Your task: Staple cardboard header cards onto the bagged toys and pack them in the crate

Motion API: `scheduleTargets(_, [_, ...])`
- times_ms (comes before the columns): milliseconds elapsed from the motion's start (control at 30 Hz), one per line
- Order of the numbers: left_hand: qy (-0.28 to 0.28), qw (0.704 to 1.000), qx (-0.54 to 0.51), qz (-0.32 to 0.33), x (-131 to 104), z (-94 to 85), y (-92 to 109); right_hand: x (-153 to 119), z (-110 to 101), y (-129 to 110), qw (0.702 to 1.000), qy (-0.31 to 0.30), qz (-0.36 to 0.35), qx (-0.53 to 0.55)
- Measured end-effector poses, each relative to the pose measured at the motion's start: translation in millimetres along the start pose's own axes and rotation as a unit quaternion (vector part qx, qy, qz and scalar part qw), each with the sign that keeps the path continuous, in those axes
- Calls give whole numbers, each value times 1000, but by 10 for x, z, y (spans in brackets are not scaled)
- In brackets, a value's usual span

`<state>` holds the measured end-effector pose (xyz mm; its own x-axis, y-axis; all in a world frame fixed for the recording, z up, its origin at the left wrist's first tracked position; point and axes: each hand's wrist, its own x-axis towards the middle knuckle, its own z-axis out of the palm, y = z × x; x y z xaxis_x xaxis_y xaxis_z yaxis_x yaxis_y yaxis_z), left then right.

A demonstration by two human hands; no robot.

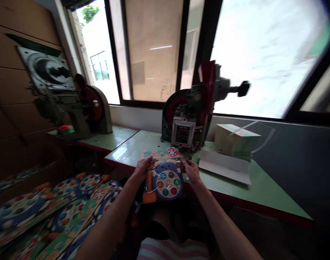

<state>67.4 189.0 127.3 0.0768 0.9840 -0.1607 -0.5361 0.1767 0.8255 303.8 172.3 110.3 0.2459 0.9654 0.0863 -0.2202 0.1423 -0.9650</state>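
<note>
While two hands point(143, 168) point(191, 172) hold one toy point(168, 181), two machines point(193, 101) point(103, 112) stand ahead.

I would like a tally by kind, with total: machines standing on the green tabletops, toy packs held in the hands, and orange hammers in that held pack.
Machines: 2 (left machine, right machine)
Held toy pack: 1
Orange hammer: 1
Total: 4
</note>
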Motion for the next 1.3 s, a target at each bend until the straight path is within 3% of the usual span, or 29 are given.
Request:
scheduleTargets(67, [13,1000,-14,0,-163,-45,-118,-102,-3,-21,999,-30,10,-10])
scheduleTargets(167, [50,998,-38,-2,-491,-206,-450,-341,-63,46,996,-60,44,-56])
scheduleTargets(333, [110,991,-71,-37,-1194,-521,-1068,-935,-277,358,982,-74,66,-162])
scheduleTargets(433, [137,987,-72,-45,-1543,-654,-1227,-1292,-354,520,975,-97,109,-165])
scheduleTargets(600, [163,984,-62,-22,-1902,-793,-1168,-1690,-321,546,965,-137,167,-148])
scheduleTargets(800, [206,973,-99,23,-2182,-885,-1019,-1888,-319,421,949,-221,149,-167])
scheduleTargets(900, [233,964,-123,47,-2233,-936,-946,-2033,-377,491,947,-232,169,-142])
scheduleTargets(1133, [259,951,-156,59,-2230,-1049,-901,-2319,-548,941,932,-214,257,-139])
scheduleTargets(1300, [270,947,-162,64,-2328,-1097,-948,-2446,-457,931,925,-219,277,-139])
